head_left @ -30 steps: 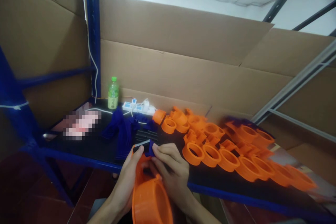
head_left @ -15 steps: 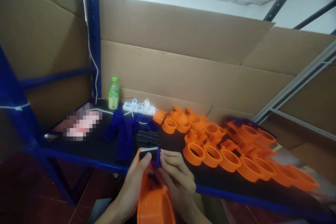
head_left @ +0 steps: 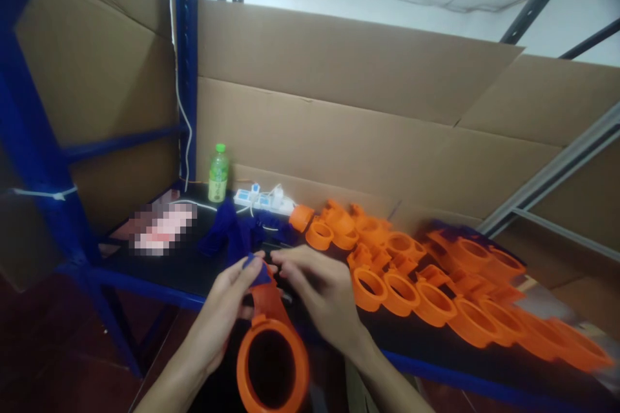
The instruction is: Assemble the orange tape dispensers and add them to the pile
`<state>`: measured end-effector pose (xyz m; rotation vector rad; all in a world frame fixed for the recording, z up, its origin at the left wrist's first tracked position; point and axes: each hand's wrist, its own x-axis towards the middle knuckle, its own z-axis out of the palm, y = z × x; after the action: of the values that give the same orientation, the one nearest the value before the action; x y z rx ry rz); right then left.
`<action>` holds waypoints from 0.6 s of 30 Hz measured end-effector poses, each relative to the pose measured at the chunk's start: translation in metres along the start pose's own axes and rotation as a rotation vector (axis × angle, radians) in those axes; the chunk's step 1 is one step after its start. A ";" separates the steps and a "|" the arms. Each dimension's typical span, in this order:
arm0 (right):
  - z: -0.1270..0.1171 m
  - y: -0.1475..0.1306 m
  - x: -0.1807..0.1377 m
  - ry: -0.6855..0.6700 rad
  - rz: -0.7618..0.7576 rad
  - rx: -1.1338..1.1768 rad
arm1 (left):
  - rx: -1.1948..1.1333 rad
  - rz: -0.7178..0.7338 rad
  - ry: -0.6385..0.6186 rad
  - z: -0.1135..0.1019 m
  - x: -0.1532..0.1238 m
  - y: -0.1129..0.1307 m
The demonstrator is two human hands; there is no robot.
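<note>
A bench [head_left: 155, 270] carries orange rows [head_left: 429, 316] toward its right end; at the front edge, 1 ringed part [head_left: 269, 303] has its far end clamped in the left hand [head_left: 220, 316], the right hand [head_left: 324, 290] close, contact unclear. The blue piece [head_left: 258, 270] there appears fitted, full seating unconfirmed.

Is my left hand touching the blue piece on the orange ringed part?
Touching: the head view shows the left hand, its thumb against the blue piece.
</note>
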<state>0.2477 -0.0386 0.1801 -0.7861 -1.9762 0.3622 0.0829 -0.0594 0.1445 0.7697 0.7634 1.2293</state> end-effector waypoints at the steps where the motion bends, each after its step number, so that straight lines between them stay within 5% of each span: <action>1: 0.007 0.007 0.008 0.035 0.092 0.011 | -0.013 0.042 0.052 -0.003 0.002 0.002; 3: 0.024 0.022 0.023 0.043 0.242 -0.050 | -0.023 0.129 0.153 -0.009 0.007 0.007; 8: 0.061 0.048 0.051 -0.224 0.388 -0.363 | 0.008 0.209 0.271 -0.027 0.014 0.015; 18: 0.078 0.057 0.058 -0.297 0.345 -0.518 | 0.005 0.209 0.260 -0.035 0.020 0.022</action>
<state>0.1818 0.0472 0.1481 -1.4846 -2.2446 0.1683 0.0457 -0.0331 0.1428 0.7142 0.9139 1.5365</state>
